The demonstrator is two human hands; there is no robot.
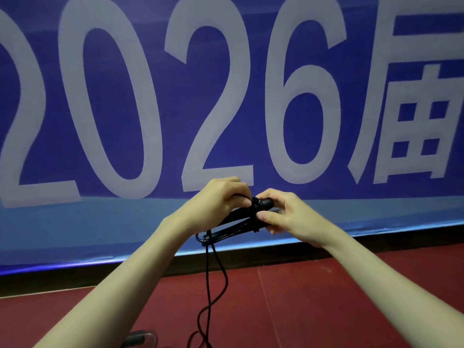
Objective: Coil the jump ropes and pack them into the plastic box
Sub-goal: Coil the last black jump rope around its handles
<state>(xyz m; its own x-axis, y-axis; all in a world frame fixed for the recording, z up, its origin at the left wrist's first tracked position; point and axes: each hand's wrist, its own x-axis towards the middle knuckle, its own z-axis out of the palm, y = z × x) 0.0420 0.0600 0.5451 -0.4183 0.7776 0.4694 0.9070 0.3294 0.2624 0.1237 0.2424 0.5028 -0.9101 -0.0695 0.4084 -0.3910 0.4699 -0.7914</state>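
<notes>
So the black jump rope (234, 223) is up in the air in front of me, roughly centre of the view, folded into a flat bundle of loops that runs at a slant from lower left to upper right. The handles (263, 204) stick out at the upper right end of the bundle, and there's some rope wound around them just where they meet the loops. A loose tail (213, 285) drops off the lower left end and wiggles down toward the bottom edge of the view.

My left hand (221, 202) is curled over the upper part of the bundle, fingertips pinching a strand right by the handles. My right hand (288, 217) grips the handle end, thumb on the near side and fingers wrapped around the back. Both hands are basically touching each other around that wrapped spot.

Down at the bottom edge, left of the dangling rope, I can just see a corner of the clear plastic box (144, 339), mostly cut off, so no idea what's in it.

Under everything is a dark red floor (326, 297). Behind it there's a big blue banner (251, 96) with huge white "2026" on it and a Chinese character at the right.
</notes>
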